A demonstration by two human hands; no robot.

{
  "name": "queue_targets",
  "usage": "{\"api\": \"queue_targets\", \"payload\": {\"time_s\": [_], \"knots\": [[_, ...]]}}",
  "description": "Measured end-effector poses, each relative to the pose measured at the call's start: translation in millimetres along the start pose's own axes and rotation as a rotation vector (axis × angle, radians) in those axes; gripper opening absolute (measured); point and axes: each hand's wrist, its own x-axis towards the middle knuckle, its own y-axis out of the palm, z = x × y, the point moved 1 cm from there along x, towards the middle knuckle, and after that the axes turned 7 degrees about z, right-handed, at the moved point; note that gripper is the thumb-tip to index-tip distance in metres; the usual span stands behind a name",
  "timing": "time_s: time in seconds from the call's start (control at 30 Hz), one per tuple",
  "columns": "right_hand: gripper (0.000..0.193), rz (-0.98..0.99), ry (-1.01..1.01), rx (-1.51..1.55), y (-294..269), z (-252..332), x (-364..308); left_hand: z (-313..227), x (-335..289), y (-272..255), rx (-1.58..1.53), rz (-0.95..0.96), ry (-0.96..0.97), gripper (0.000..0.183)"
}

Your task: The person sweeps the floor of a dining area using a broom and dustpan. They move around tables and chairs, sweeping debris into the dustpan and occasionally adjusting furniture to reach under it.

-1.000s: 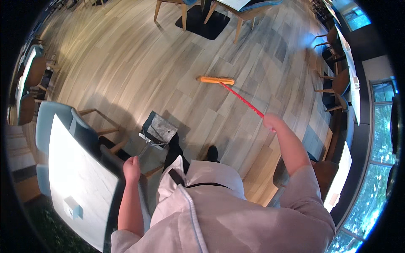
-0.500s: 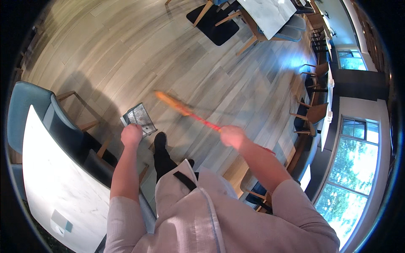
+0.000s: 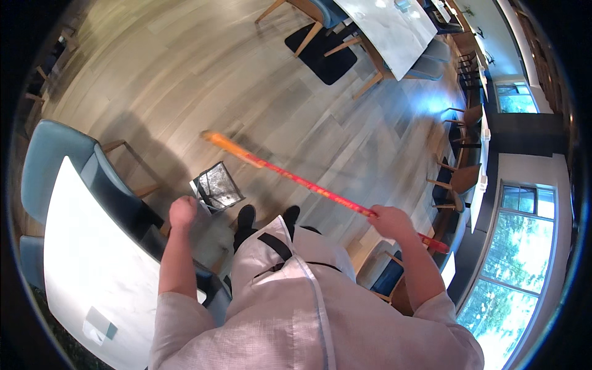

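My right hand point(image 3: 393, 223) is closed round the red shaft of a broom point(image 3: 308, 185). The shaft slants across the view, its end sticking out past my right wrist. At the far left end is the orange broom head point(image 3: 231, 148), low over the floor and slightly blurred. A silvery dustpan point(image 3: 222, 187) with dark edges is at floor level, left of my shoes and short of the broom head. My left hand point(image 3: 183, 211) makes a fist above and beside the dustpan, seemingly gripping its upright handle, which the fist mostly hides.
A white marble-topped table point(image 3: 92, 259) with a blue chair point(image 3: 58, 163) stands close on my left. Another table point(image 3: 391, 34) with chairs and a dark floor mat point(image 3: 320, 54) is ahead. Brown chairs point(image 3: 462, 185) line the right side. A chair point(image 3: 382, 268) stands near my right forearm.
My right hand has moved right, and more of the broom shaft shows. The broom head has swung left. My left hand has shifted slightly left and nearer; the dustpan appears farther right in view.
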Motion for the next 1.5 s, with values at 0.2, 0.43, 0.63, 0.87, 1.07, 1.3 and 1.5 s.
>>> {"api": "queue_targets", "payload": {"time_s": [0.2,0.43,0.63,0.87,1.07,1.3,1.5], "knots": [[0.029,-0.046,0.133,-0.049,-36,-52,61,21,2,-82,-0.027,-0.146,-0.051,0.036],[0.031,0.076,0.149,-0.238,-82,-77,214,3,15,-185,-0.016,-0.253,-0.098,0.036],[0.026,0.258,0.118,-0.208,-65,-74,266,3,63,-301,-0.025,-0.306,-0.152,0.034],[0.035,0.651,0.344,0.110,-14,24,199,-18,210,-366,0.180,-0.118,0.258,0.033],[0.038,0.570,0.658,0.556,117,164,46,-20,263,-401,0.423,0.105,0.484,0.032],[0.033,0.620,0.592,0.809,224,295,-87,-73,318,-422,0.647,0.172,0.888,0.035],[0.029,0.568,0.701,0.974,238,442,-153,-62,321,-431,0.756,0.322,1.008,0.036]]}}
